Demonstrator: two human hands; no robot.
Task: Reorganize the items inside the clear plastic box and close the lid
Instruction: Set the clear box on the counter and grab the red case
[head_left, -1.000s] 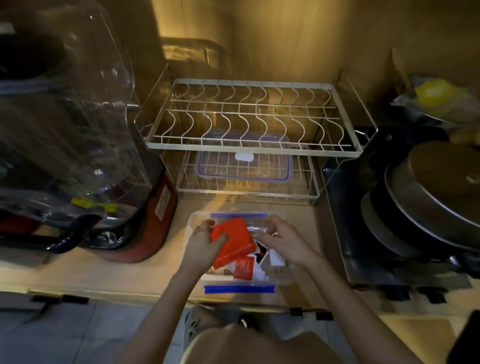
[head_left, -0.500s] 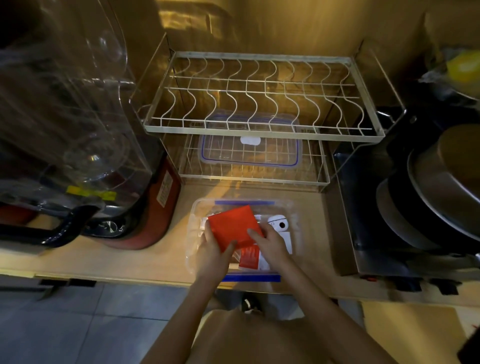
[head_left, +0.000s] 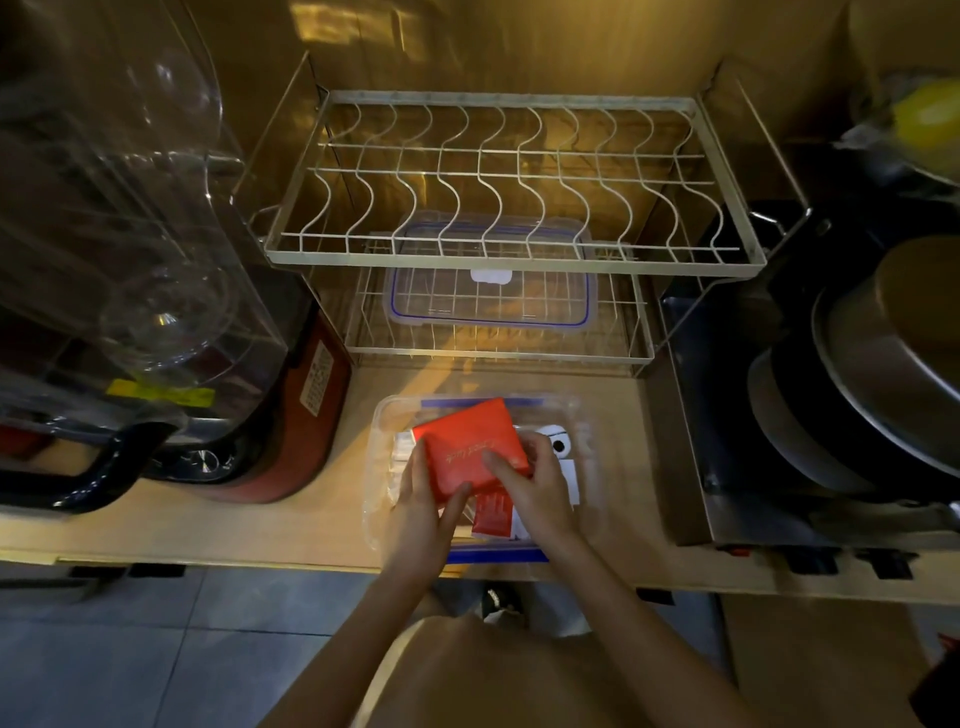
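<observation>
Left grip: your left hand (head_left: 421, 512) pinches the near-left corner of the red packet (head_left: 470, 449), thumb on top, fingers underneath, likely so it stays flat as it goes in.
Right grip: your right hand (head_left: 535, 486) presses its forefinger on the packet's top face and wraps the right edge, steadying it; closed on the packet, not wide.
Red packet: tilted, over the middle of the clear plastic box (head_left: 382, 488), above the other contents.
Box contents: a smaller red sachet (head_left: 493, 514) and white cards (head_left: 569, 470) lie under and right of the packet; exactly what they are is unclear.
Box: open, on the table (head_left: 260, 525), just in front of the wire rack (head_left: 493, 249).
Lid: the blue-rimmed lid (head_left: 491, 299) rests on the rack's lower shelf, behind the box, well out of your way.
Judgement: sorting is under way; closing has not begun.
</observation>
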